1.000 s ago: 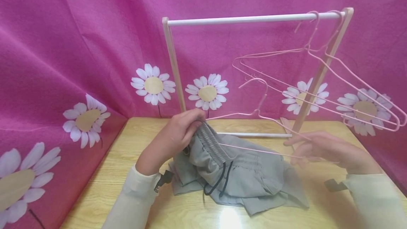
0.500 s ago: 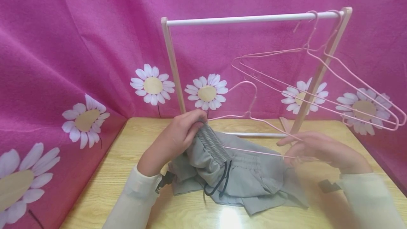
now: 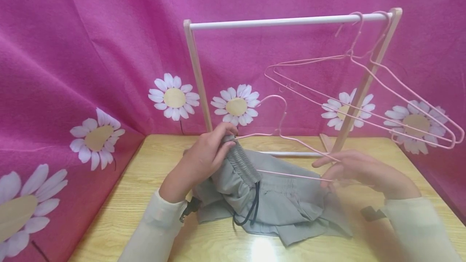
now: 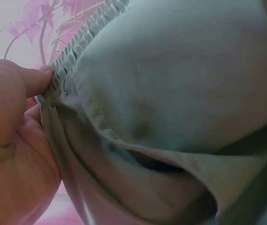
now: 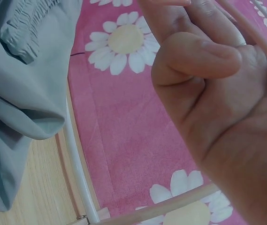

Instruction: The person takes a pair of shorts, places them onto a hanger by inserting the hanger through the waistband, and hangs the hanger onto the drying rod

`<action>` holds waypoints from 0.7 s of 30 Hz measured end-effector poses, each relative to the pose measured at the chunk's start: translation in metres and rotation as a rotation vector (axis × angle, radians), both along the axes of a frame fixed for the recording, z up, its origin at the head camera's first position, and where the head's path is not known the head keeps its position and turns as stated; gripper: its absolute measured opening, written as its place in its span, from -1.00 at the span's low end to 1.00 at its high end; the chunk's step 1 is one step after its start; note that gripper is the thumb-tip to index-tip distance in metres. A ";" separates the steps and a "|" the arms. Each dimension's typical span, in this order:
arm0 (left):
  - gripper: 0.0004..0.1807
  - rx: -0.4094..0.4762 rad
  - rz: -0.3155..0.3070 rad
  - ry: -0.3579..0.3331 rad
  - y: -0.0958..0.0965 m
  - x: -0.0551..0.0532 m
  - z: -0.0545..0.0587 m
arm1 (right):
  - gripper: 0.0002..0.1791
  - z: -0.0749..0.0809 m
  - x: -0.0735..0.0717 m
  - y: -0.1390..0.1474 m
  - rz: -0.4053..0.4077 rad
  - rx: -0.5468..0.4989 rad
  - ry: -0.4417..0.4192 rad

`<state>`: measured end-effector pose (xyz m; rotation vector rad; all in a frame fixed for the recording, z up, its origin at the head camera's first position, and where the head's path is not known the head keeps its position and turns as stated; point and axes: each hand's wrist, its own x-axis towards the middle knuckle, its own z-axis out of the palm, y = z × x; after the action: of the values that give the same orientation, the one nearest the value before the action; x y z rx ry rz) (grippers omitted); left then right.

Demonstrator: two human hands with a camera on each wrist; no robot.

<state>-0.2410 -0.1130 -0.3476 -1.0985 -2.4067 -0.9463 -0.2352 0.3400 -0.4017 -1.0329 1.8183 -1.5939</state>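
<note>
Grey shorts (image 3: pixel 276 201) with a ribbed elastic waistband (image 3: pixel 243 165) and a dark drawstring (image 3: pixel 251 211) lie bunched on the wooden table (image 3: pixel 145 181). My left hand (image 3: pixel 207 153) pinches the waistband and holds it up; the left wrist view shows the thumb (image 4: pixel 34 79) pressed on the waistband (image 4: pixel 84 35). My right hand (image 3: pixel 349 169) holds the right end of a pink wire hanger (image 3: pixel 287 136). The hanger's left end sits at the raised waistband, its lower bar running into the fabric. In the right wrist view the thumb (image 5: pixel 199 58) curls over the hanger's wire (image 5: pixel 255 35).
A small wooden clothes rack (image 3: pixel 276 21) stands at the back of the table with several more pink hangers (image 3: pixel 364 92) hanging at its right end. Pink cloth printed with daisies (image 3: pixel 73 51) covers the backdrop and both sides. The table's front edge is near my sleeves.
The hanger has slid left, its hook moving from about the middle of the rack toward the left hand. The right hand has followed it leftward. The left hand keeps the waistband raised.
</note>
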 end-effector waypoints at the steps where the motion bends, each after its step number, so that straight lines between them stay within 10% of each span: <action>1: -0.70 0.002 0.002 -0.003 0.000 0.000 0.000 | -0.46 0.000 0.000 -0.001 0.014 -0.016 0.016; 5: -0.71 0.012 0.010 -0.006 0.001 0.001 -0.001 | -0.46 -0.002 -0.002 -0.003 0.080 -0.055 0.131; 14: -0.75 0.018 0.041 -0.023 0.005 0.003 -0.002 | -0.49 0.002 -0.001 -0.014 0.000 0.009 -0.097; 21: -0.80 0.023 0.039 -0.020 0.006 0.004 -0.002 | -0.54 0.006 0.004 -0.022 -0.070 0.082 0.009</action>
<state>-0.2373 -0.1070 -0.3494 -1.0348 -2.4186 -0.9739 -0.2312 0.3181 -0.3959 -0.9508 1.9280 -1.5437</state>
